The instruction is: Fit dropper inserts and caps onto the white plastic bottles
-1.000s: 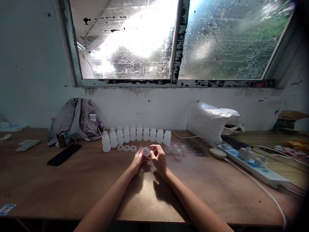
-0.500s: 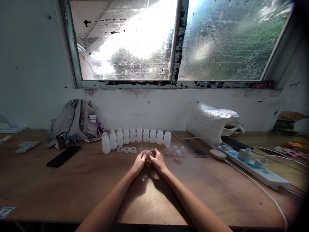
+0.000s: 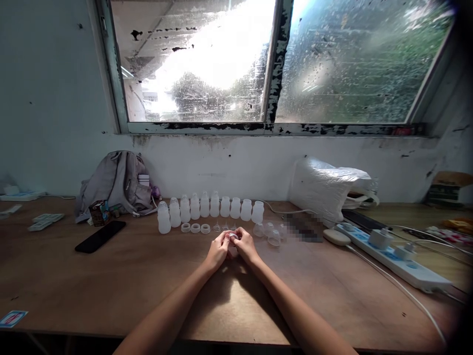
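Observation:
My left hand (image 3: 218,250) and my right hand (image 3: 246,246) meet at the middle of the table, fingers closed around a small whitish bottle ring (image 3: 233,235). Fingers cover most of it, so I cannot tell whether a nipple sits inside. Just beyond my hands lie several clear nipples (image 3: 217,227). Left of these are three white bottle rings (image 3: 195,228) lying flat. Clear dome caps (image 3: 274,238) stand to the right of my right hand. Behind runs a row of frosted baby bottles: those on the left have tops (image 3: 164,218), those on the right are open-necked (image 3: 257,212).
A grey backpack (image 3: 114,185), a small brown box (image 3: 99,213) and a black phone (image 3: 100,236) are on the left. To the right are a white plastic bag (image 3: 321,187), a round white device (image 3: 336,237) and a power strip (image 3: 397,256) with trailing cables.
The view has shifted slightly. Both hands still grip the ring, and the fingers have moved a little on it, now tilting it differently.

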Tool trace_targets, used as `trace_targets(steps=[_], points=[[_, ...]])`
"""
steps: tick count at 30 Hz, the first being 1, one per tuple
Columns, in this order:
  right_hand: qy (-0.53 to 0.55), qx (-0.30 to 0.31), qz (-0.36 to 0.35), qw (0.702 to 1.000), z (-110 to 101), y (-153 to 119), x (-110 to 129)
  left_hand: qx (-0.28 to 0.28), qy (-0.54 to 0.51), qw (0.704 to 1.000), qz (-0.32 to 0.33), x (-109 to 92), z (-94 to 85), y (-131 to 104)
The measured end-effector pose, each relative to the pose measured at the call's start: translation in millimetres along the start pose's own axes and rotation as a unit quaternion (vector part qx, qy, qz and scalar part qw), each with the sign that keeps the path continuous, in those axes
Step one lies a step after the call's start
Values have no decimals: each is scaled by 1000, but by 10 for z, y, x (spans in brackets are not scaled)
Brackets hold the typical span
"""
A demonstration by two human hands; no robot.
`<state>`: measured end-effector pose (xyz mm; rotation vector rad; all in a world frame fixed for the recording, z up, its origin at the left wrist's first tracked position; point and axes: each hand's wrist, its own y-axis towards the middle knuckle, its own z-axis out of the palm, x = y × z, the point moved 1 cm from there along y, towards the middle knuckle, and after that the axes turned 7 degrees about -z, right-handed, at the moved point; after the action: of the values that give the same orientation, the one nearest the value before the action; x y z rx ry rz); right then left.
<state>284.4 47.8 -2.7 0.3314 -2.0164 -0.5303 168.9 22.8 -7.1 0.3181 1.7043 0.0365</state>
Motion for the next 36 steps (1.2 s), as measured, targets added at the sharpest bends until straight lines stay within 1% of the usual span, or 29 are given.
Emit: trace_targets(steps=[10, 13, 17, 20, 23, 26, 29, 33, 36], points=[[-2, -8, -10, 1000, -4, 9, 5, -2, 11, 1000, 3, -20, 21, -31], [-2, -7, -12, 1000, -4, 4, -1, -1, 15, 1000, 2, -48, 3, -48], [4, -17, -26, 1000, 7, -1, -23, 20, 42, 998, 32, -104, -55, -69], [22, -19, -31, 999, 23, -4, -48, 35, 47, 997, 47, -103, -96, -54], [54, -7, -21, 998, 35, -20, -43, 11, 38, 999, 33, -49, -139, -6], [103, 24, -12, 994, 40, -47, 1, -29, 36, 999, 16, 12, -197, 48], [165, 54, 4, 985, 45, -65, 46, -57, 56, 997, 17, 51, -254, 89], [227, 72, 33, 971, 53, -53, 62, -73, 63, 995, 19, 89, -286, 115], [238, 70, 53, 967, 59, -27, 47, -76, 52, 996, 15, 107, -278, 114]])
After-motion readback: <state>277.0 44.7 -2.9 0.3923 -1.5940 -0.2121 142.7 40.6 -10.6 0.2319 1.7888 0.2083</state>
